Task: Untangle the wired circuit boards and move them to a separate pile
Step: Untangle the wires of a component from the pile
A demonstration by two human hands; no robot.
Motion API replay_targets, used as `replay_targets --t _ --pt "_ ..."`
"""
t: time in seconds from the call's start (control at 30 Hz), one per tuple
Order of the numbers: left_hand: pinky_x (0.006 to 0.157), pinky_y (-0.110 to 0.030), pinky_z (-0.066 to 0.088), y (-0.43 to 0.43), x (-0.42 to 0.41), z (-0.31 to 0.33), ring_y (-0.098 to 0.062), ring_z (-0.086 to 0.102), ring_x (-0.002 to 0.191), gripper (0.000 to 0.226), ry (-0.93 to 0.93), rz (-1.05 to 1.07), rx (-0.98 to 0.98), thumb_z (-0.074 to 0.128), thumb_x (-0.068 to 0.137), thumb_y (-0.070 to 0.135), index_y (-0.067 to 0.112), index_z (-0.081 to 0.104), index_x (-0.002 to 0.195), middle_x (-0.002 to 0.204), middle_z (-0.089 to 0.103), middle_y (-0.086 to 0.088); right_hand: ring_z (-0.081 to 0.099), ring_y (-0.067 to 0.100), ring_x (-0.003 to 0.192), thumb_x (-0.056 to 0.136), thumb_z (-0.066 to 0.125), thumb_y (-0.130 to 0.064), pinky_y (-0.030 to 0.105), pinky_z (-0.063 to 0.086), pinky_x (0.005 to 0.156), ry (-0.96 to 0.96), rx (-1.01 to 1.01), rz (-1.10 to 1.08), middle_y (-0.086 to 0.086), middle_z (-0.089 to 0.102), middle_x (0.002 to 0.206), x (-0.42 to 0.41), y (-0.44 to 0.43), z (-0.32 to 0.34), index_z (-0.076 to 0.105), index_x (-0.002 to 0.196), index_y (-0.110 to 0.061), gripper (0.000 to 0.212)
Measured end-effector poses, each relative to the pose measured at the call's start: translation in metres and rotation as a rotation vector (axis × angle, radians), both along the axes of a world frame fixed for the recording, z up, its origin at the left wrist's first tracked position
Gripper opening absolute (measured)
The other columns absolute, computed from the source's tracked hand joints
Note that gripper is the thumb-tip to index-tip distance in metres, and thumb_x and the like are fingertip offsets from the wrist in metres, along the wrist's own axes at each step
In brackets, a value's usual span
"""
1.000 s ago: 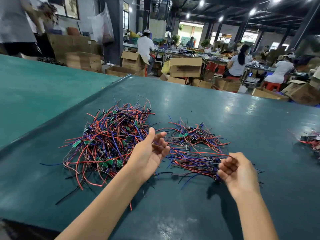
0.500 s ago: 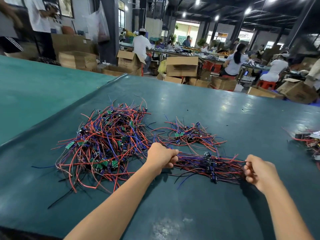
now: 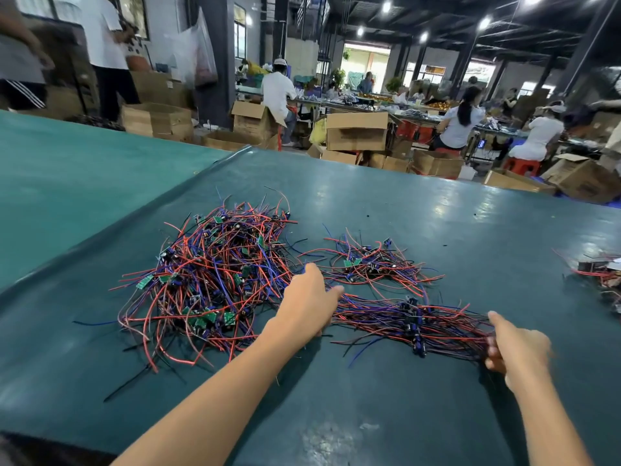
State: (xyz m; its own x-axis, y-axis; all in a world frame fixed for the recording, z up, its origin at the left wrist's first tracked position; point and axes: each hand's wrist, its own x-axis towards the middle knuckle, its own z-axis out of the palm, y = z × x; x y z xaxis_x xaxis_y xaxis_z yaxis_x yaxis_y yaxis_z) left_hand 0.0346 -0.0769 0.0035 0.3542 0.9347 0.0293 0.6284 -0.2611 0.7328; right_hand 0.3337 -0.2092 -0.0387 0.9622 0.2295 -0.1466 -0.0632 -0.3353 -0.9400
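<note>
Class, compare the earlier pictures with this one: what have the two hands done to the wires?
Both hands closed on the near bundle and drew it out straight; the right hand grips its right end, the left hand is at its left end, grip unclear. The large pile and small pile stayed put.

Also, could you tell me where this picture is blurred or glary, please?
Head view: the right hand is motion-smeared at the wire bundle's end; standing people top left are blurred too; ceiling lights leave pale glare on the table; the tangled pile is sharp.
</note>
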Motion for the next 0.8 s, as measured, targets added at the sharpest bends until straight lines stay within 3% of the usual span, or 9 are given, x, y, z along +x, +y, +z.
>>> replay_targets --t 0.1,0.2,0.27,0.33,0.4,0.47,0.6,0.73,0.8 --pt "0.044 -0.028 0.053 0.005 -0.029 0.017 -0.012 0.063 0.042 0.021 -0.239 0.053 0.064 0.058 0.098 0.036 0.018 0.057 0.109 0.063 0.070 -0.005 0.060 0.043 0.073 0.089 0.049 -0.051 0.046 0.048 0.070 -0.353 -0.114 -0.116 0.022 0.058 0.073 -0.019 -0.006 -0.005 0.057 0.072 -0.006 0.049" --pt "0.053 -0.027 0.056 0.022 -0.071 0.036 -0.010 0.066 0.050 0.008 -0.393 0.166 0.183 0.063 0.095 0.027 0.022 0.069 0.097 0.061 0.071 0.004 0.056 0.044 0.068 0.093 0.044 -0.051 0.043 0.044 0.065 -0.706 -0.016 -0.102 0.018 0.057 0.067 -0.048 -0.010 -0.006 0.049 0.071 -0.011 0.046" --pt "0.071 -0.026 0.051 0.036 -0.098 0.043 -0.011 0.067 0.070 0.010 -0.245 0.227 0.369 0.064 0.093 0.024 0.021 0.073 0.095 0.074 0.073 0.007 0.053 0.040 0.054 0.095 0.052 -0.042 0.039 0.042 0.057 -0.941 0.028 -0.004 0.011 0.050 0.056 -0.071 -0.009 -0.006 0.048 0.068 -0.014 0.040" --pt "0.082 -0.030 0.051 0.049 -0.119 0.039 -0.020 0.067 0.086 0.015 0.091 0.155 0.442 0.062 0.094 0.020 0.015 0.075 0.097 0.091 0.075 0.000 0.047 0.032 0.043 0.094 0.058 -0.032 0.034 0.040 0.048 -1.145 0.076 0.127 0.007 0.046 0.049 -0.095 -0.006 -0.011 0.048 0.061 -0.014 0.040" --pt "0.086 -0.032 0.052 0.056 -0.131 0.026 -0.025 0.067 0.095 0.021 0.464 0.030 0.338 0.063 0.095 0.026 0.012 0.076 0.102 0.102 0.075 -0.006 0.042 0.026 0.039 0.092 0.062 -0.028 0.030 0.034 0.043 -1.336 0.116 0.320 0.001 0.042 0.047 -0.115 -0.004 -0.016 0.046 0.056 -0.016 0.042" --pt "0.089 -0.033 0.051 0.058 -0.136 0.009 -0.027 0.065 0.103 0.029 0.654 -0.044 0.260 0.064 0.095 0.036 0.012 0.075 0.108 0.108 0.071 -0.008 0.040 0.022 0.040 0.091 0.064 -0.025 0.029 0.030 0.042 -1.507 0.130 0.514 -0.003 0.039 0.048 -0.124 -0.002 -0.020 0.044 0.054 -0.016 0.043" --pt "0.092 -0.043 0.047 0.067 -0.131 -0.012 -0.036 0.056 0.107 0.038 0.690 0.012 0.257 0.058 0.098 0.045 0.007 0.060 0.096 0.114 0.054 -0.015 0.035 0.019 0.038 0.091 0.060 -0.026 0.028 0.031 0.036 -1.468 0.134 0.672 -0.005 0.037 0.046 -0.127 0.002 -0.019 0.043 0.054 -0.014 0.042" --pt "0.055 -0.030 0.039 0.072 -0.124 -0.013 -0.024 0.056 0.062 0.057 0.478 0.155 0.158 0.053 0.098 0.053 0.009 0.043 0.064 0.071 0.059 -0.008 0.031 0.018 0.039 0.091 0.058 -0.030 0.031 0.031 0.034 -1.382 0.110 0.701 -0.003 0.035 0.045 -0.126 -0.001 -0.019 0.041 0.055 -0.014 0.043" --pt "0.051 -0.029 0.036 0.077 -0.122 -0.011 -0.021 0.054 0.056 0.056 0.467 0.185 0.144 0.054 0.098 0.052 0.009 0.044 0.065 0.063 0.057 -0.005 0.031 0.016 0.039 0.091 0.058 -0.032 0.032 0.030 0.035 -1.328 0.116 0.670 -0.005 0.033 0.046 -0.124 -0.003 -0.018 0.042 0.055 -0.013 0.044"
